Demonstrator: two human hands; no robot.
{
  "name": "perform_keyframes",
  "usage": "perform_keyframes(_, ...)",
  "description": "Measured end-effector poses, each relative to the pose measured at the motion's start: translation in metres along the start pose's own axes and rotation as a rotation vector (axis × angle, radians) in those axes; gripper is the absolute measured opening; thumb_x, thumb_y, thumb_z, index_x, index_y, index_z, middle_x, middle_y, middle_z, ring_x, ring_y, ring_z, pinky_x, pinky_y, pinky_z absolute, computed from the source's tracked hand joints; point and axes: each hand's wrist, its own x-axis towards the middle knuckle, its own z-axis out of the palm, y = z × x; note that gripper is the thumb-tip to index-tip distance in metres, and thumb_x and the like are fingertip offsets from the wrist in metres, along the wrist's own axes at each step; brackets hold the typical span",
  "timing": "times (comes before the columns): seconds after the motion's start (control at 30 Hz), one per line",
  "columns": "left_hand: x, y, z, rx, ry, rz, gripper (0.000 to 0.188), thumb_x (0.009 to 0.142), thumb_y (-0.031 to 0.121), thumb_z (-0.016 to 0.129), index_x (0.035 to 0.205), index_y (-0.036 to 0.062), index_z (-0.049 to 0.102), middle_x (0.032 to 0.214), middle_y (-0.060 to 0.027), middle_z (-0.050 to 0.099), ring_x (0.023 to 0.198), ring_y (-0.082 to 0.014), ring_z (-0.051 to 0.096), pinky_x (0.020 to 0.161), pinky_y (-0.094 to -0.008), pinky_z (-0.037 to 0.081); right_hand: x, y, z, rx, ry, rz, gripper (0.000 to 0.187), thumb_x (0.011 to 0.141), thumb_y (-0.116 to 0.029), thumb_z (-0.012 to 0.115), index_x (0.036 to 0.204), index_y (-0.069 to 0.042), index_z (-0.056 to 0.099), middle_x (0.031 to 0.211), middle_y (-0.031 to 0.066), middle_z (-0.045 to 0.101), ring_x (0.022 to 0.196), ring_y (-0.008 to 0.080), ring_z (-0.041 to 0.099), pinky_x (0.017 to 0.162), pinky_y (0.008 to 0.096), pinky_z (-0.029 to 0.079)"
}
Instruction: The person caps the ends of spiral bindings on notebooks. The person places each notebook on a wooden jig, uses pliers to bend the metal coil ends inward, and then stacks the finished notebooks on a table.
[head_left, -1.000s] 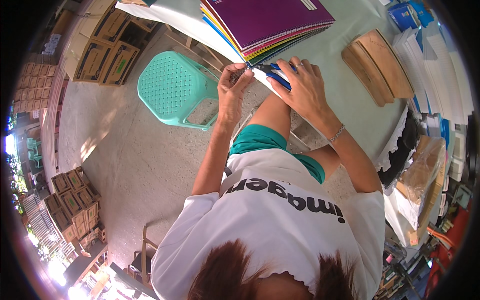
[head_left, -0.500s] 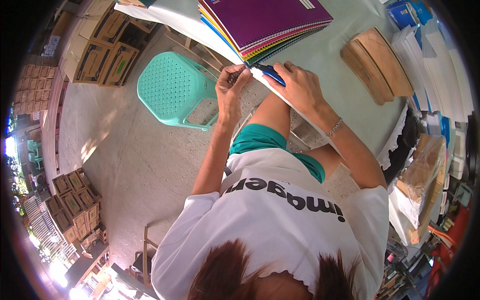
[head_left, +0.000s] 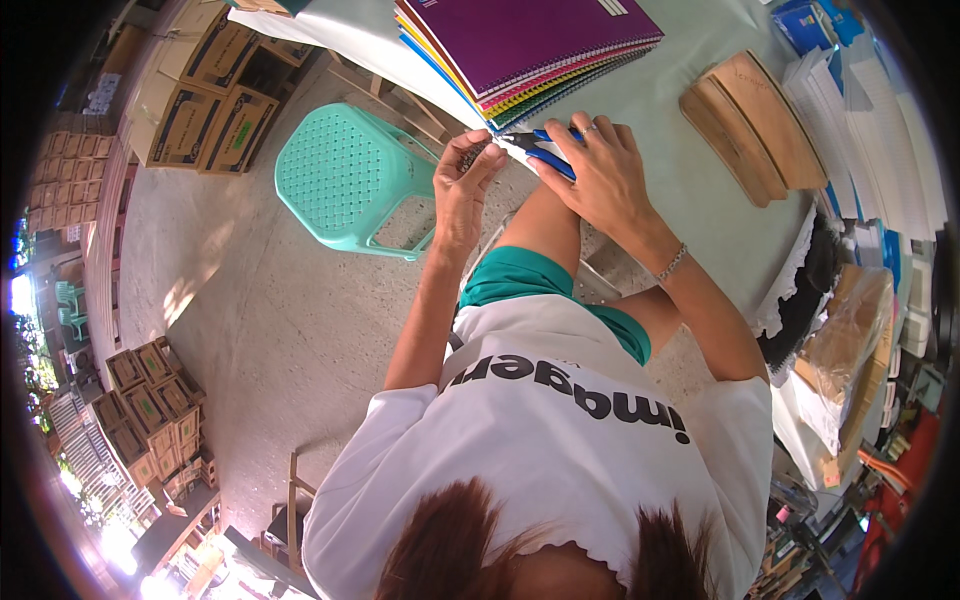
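Note:
My right hand is wrapped round blue-handled pliers, whose handles stand apart. The metal jaws point left, toward the near corner of a stack of spiral notebooks. My left hand is closed in a pinch on a dark wire coil, just left of the jaws. Whether the jaws touch the coil is too small to tell. The stack's top notebook has a purple cover, with yellow, red, green and blue ones beneath. The stack lies on the pale-covered table, near its edge.
A mint-green plastic stool stands to the left of the table. Wooden blocks lie on the table to the right, by stacked white paper. Cardboard boxes are piled at far left, with more boxes lower left.
The pliers' handles have spread apart, and the fingers of my right hand have loosened and lifted a little. My left hand has barely shifted.

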Motion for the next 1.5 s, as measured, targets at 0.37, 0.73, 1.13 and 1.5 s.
perform_keyframes(0.37,0.002,-0.002,-0.001,0.003,0.048,-0.003,0.022,0.087,0.004,0.068,0.107,0.0014,0.060,0.096,-0.0069,0.066,0.087,-0.0136,0.065,0.086,-0.0297,0.055,0.006,0.000,0.007,0.004,-0.024,-0.027,0.032,0.085,-0.037,0.068,0.094,-0.008,0.061,0.082,0.0096,0.061,0.068,0.0244,0.061,0.059,0.0368,0.050)
perform_keyframes(0.73,-0.019,0.005,0.004,-0.055,0.047,-0.039,0.017,0.093,0.007,0.062,0.108,0.0020,0.058,0.096,-0.0050,0.061,0.088,-0.0129,0.062,0.086,-0.0299,0.052,-0.020,0.029,-0.029,-0.028,-0.106,0.260,0.036,0.090,-0.043,0.059,0.097,-0.008,0.058,0.080,0.0122,0.061,0.072,0.0294,0.065,0.066,0.0409,0.053)
perform_keyframes(1.13,-0.053,-0.007,0.147,0.738,-0.680,0.358,0.019,0.091,0.000,0.053,0.107,0.0067,0.059,0.108,-0.0095,0.055,0.104,-0.0218,0.056,0.091,-0.0351,0.044,-0.063,-0.012,-0.090,2.264,0.550,1.054,0.048,0.101,-0.041,0.042,0.131,-0.005,0.051,0.123,0.0128,0.054,0.116,0.0300,0.049,0.103,0.0421,0.038)
perform_keyframes(1.5,-0.089,-0.014,0.222,1.079,-1.039,0.927,0.035,0.092,0.028,0.057,0.125,0.0167,0.058,0.139,-0.0123,0.037,0.133,-0.0363,0.030,0.110,-0.0576,0.018,-0.187,0.087,-0.197,2.320,1.156,0.394,0.030,0.094,-0.027,0.059,0.105,0.001,0.057,0.102,0.0116,0.060,0.098,0.0246,0.054,0.084,0.0343,0.046)
